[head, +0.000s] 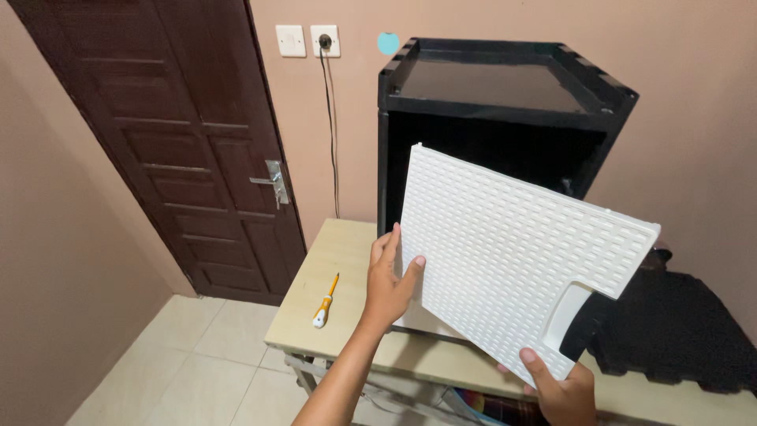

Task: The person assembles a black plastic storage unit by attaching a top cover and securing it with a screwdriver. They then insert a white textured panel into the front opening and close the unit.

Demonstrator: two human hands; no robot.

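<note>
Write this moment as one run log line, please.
left hand: grips white panel left edge | right hand: grips lower edge | screwdriver: on table

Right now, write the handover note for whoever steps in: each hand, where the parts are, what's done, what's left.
Left hand: grips the left edge of the white woven-pattern panel.
Right hand: holds the panel's lower edge, thumb on its face, beside the handle cutout.
Panel: held tilted in the air, in front of the black cabinet frame standing on the wooden table.
Screwdriver: lies on the table, left of the hands, untouched.
Another black panel lies at the right.
Done: frame stands upright. Left: white panel not yet attached to anything.
</note>
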